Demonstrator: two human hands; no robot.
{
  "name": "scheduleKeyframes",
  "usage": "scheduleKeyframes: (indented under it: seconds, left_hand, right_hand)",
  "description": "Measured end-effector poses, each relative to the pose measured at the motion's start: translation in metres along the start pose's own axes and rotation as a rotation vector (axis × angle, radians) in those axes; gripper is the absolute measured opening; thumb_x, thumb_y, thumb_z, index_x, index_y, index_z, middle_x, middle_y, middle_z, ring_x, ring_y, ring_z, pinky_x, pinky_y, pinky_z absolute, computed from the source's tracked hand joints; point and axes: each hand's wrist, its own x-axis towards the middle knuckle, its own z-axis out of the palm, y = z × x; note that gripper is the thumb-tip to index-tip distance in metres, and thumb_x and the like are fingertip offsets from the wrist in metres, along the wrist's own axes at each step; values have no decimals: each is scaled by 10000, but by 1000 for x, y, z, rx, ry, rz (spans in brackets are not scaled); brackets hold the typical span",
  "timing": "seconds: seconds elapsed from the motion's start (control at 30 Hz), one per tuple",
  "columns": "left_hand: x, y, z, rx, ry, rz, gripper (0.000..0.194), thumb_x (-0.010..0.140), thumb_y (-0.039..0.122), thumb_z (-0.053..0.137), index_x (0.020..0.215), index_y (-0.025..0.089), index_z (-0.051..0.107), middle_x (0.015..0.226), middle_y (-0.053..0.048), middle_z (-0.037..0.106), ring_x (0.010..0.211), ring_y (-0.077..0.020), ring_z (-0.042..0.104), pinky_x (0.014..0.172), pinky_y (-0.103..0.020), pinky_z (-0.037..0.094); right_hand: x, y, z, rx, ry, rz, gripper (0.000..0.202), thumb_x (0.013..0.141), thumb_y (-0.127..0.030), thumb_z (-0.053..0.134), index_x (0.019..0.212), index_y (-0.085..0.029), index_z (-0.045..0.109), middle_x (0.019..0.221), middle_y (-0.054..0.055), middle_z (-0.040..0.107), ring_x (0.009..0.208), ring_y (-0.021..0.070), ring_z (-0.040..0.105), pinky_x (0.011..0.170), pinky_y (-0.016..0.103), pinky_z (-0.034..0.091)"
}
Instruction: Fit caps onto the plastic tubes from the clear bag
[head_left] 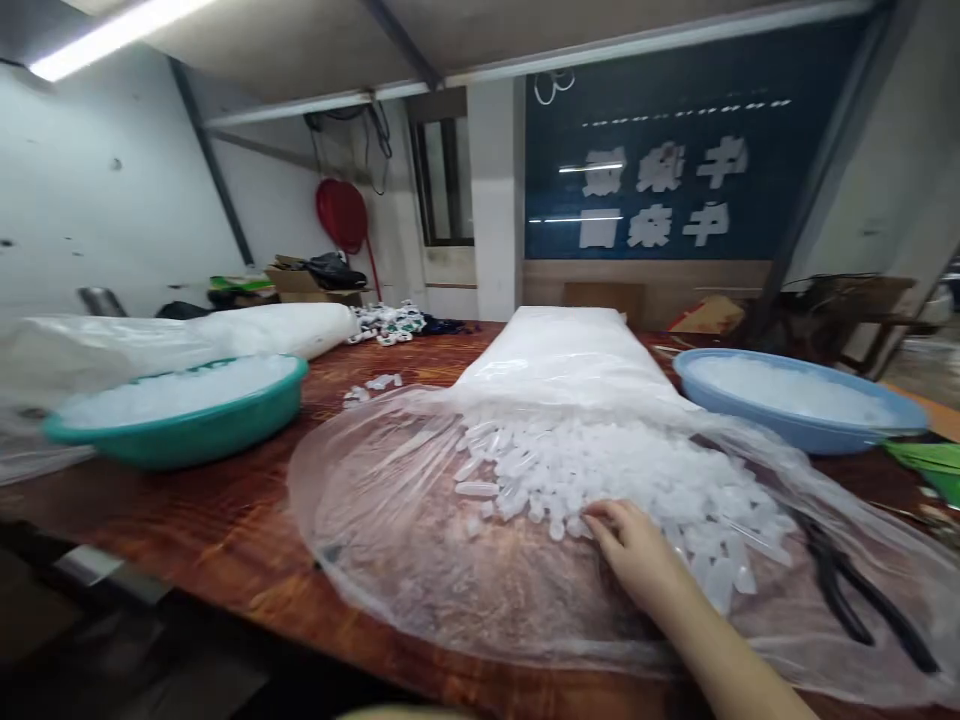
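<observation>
Tabletop (225, 545), right hand (634, 550) at pieces (585, 465)

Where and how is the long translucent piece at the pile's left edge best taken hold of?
Probably pinch the long translucent piece across its narrow width, near its left end, coming down from the left. It lies flat, running left to right, with that end pointing away from the pile.

A bright lamp (120, 38) shines at the upper left, shiny streaks (591, 169) glow upper right, and the bottom left looks dark.
</observation>
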Motion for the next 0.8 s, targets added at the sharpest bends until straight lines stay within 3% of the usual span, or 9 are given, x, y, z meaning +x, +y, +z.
scheduleKeyframes:
  seconds: [0.1, 0.17, 0.3, 0.4, 0.47, 0.6, 0.7, 0.8]
  left_hand:
    - [38, -5, -47, 147, 119, -7, 309, 886, 276, 495, 1173, 163, 491, 1216, -98, 491, 1084, -247, 493, 916, -461, 403]
    - [69, -11, -76, 257, 198, -32, 398, 853, 149, 450, 1251, 144, 427, 1306, -143, 415, 1229, -281, 363, 1028, -444, 271]
    - [112, -29, -109, 396, 188, -99, 702, 671, 138, 580, 1320, 82, 320, 1384, -198, 323, 1288, -325, 279, 1039, -402, 262]
    - [121, -38, -110, 438, 194, -126, 867, 632, 207, 621, 1366, 41, 188, 1427, -225, 225, 1312, -312, 237, 1048, -364, 257]
    - [122, -40, -107, 456, 251, -139, 831, 683, 208, 562, 1369, 23, 131, 1428, -233, 205, 1316, -291, 229, 1051, -357, 247]
    - [118, -33, -104, 481, 258, -129, 487, 791, 261, 434, 1246, 98, 383, 1261, -161, 460, 1178, -253, 432, 964, -341, 356]
    - [115, -29, -103, 513, 154, -121, 584, 737, 463, 532, 1211, 133, 453, 1207, -164, 492, 1103, -309, 489, 899, -393, 408]
    - [114, -32, -101, 549, 97, -100, 683, 696, 496, 583, 1283, 194, 408, 1250, -160, 452, 1099, -330, 492, 883, -423, 417]
  right_hand:
    - [-2, 6, 3, 70, 96, 11, 272, 809, -333, 405, 885, -182, 618, 925, 98, 615, 858, 233, 609, 784, 343, 463]
    - [-5, 8, 5, 116, 146, 26, 301, 811, -389, 399, 933, -192, 592, 913, 78, 619, 775, 212, 615, 701, 320, 479]
    - [-8, 10, 14, 263, 222, 64, 336, 802, -451, 393, 962, -209, 562, 809, 46, 638, 711, 205, 611, 647, 309, 466]
    - [-7, 8, 18, 324, 254, 71, 329, 775, -455, 409, 921, -216, 581, 853, 50, 635, 759, 213, 598, 710, 332, 449]
    - [-6, 4, 18, 322, 261, 73, 324, 763, -453, 412, 893, -216, 591, 878, 54, 623, 766, 213, 583, 722, 338, 442]
    - [-7, -4, 15, 327, 251, 96, 331, 764, -470, 405, 872, -223, 596, 899, 52, 617, 824, 226, 574, 754, 348, 427]
    - [-8, -8, 12, 342, 230, 129, 356, 775, -488, 389, 901, -232, 602, 977, 52, 618, 940, 246, 562, 801, 362, 413]
    - [-9, -8, 11, 383, 210, 133, 379, 789, -486, 375, 934, -229, 613, 1040, 60, 619, 1030, 257, 537, 857, 381, 398]
